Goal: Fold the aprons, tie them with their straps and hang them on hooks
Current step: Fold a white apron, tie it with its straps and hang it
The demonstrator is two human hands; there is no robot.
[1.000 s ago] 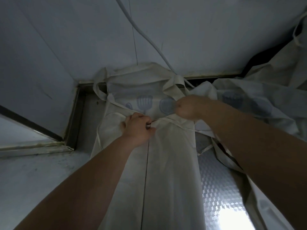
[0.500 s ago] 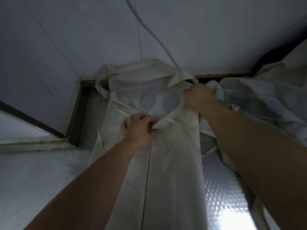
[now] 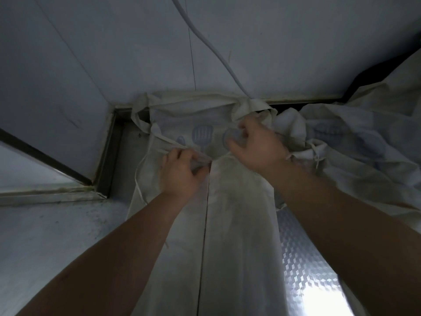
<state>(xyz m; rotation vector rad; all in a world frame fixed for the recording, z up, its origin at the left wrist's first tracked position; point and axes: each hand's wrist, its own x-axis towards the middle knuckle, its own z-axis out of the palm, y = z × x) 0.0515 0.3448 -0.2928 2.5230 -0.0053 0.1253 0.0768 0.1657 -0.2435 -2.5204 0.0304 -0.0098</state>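
The apron (image 3: 239,224) lies lengthwise on the metal surface (image 3: 303,258), running from 6 o'clock up to 12 o'clock. Its 2 side flaps are folded inward and meet in a straight seam down the middle. The bib end lies against the wall (image 3: 136,53) at 12 o'clock, with a blue spatula print (image 3: 202,136) facing up.

My left hand (image 3: 182,172) sits at the top of that seam, fingers curled, gripping the gathered cloth where the flaps meet. A loose strap (image 3: 137,179) hangs in a loop off the apron's edge at 9 o'clock of this hand.

My right hand (image 3: 257,147) is over the bib at 1 o'clock of the left one, close beside it, fingers curled and blurred. A thin strap (image 3: 293,139) runs out from it toward 3 o'clock, but I cannot tell whether I am pinching it.

A second apron (image 3: 355,151) lies crumpled in a heap at 2 o'clock, touching the first. A white cable (image 3: 211,49) comes down the wall from 12 o'clock to the bib's top edge.
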